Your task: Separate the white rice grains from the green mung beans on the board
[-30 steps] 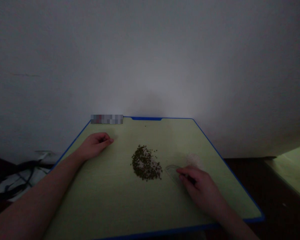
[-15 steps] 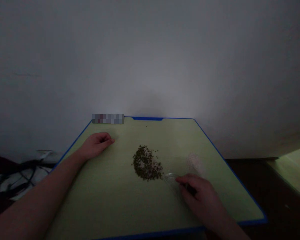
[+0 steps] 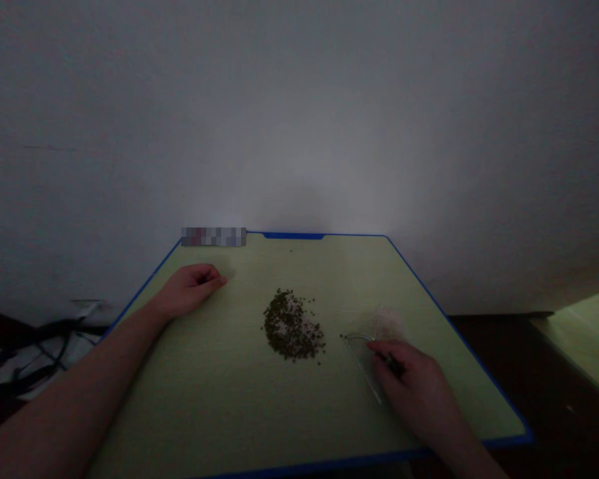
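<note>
- While your pale-green, blue-edged table (image 3: 239, 412) lies below, your left hand (image 3: 192, 289) curls up; I can't tell what's inside.
- Your right hand (image 3: 412, 372) is pinched together.
- Between them sits a round, green-and-pale pile of bits (image 3: 290, 326).
- Your pinch holds a clear, thin, curved thing (image 3: 360, 356) near it.
- Just past: a small, whitish pile (image 3: 389, 319).

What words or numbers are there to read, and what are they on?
None that I can read.
The strip at the far left corner of the table: blurred into squares, so I can't tell if it has words.
The clear thing in the right hand: no writing shows.
</note>
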The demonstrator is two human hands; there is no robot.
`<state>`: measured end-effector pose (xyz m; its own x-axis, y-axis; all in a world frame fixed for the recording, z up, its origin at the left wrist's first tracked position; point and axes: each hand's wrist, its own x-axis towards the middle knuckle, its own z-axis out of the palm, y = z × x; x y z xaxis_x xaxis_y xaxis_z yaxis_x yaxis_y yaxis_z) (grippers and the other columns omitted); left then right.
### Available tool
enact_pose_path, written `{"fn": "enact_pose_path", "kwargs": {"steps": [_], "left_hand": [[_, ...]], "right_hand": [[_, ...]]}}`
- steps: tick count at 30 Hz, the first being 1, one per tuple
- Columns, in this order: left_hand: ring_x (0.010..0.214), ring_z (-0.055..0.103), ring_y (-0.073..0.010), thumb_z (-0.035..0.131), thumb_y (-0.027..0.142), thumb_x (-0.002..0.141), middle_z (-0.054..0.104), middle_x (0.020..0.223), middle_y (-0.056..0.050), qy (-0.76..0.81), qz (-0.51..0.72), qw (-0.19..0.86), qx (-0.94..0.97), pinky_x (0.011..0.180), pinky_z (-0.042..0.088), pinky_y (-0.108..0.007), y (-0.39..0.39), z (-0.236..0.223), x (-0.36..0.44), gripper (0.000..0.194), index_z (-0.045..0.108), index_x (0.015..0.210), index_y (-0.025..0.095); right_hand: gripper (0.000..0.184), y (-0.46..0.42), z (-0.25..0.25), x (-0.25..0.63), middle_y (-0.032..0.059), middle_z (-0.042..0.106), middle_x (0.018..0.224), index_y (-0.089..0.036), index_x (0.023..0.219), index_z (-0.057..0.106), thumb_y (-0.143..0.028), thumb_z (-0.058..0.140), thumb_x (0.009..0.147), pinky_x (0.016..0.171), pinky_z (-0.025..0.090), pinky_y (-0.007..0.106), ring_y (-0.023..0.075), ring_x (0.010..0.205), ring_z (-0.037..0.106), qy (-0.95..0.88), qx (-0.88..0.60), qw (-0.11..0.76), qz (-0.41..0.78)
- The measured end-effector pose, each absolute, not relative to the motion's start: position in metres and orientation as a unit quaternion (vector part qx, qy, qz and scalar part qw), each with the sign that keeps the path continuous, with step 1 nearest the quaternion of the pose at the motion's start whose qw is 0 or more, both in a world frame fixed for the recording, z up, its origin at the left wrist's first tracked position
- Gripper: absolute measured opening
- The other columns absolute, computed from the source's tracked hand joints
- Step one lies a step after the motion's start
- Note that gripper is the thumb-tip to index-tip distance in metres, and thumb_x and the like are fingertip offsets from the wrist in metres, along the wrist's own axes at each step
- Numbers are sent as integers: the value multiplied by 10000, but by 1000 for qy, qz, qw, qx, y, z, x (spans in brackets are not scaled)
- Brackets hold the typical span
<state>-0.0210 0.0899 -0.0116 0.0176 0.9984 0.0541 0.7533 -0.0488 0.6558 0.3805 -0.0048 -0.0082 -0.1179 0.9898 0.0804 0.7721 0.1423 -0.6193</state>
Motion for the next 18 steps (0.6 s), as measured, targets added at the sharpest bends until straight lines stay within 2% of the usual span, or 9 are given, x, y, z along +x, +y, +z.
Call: {"fn": "enact_pose_path", "kwargs": {"steps": [5,10,14,18], "left_hand": [[523,420,-107,497,472,742,438,543,42,647,267,233,675,492,341,-217,90,-11,-21,324,532,624,172],[537,430,-115,495,462,740,447,552,35,647,262,228,679,498,347,-221,91,-13,-23,313,535,627,173],[534,429,-111,497,447,735,461,549,34,641,271,231,680,504,353,-217,91,-14,-23,297,538,621,176],[527,419,-107,499,451,737,450,543,37,640,274,232,679,496,346,-213,90,-15,-23,299,537,625,176]], "right_hand": [[245,3,-6,382,51,698,864,-202,945,675,-298,484,825,630,495,281,179,688,630,-723,-608,258,203],[261,8,-3,370,66,686,933,-197,972,666,-262,449,843,725,494,313,193,806,631,-743,-578,262,213],[257,5,0,372,55,691,870,-209,956,676,-263,456,834,655,498,298,182,747,632,-754,-558,243,248],[285,12,4,386,75,690,940,-191,989,661,-321,461,833,689,497,313,197,792,637,-712,-612,291,184]]}}
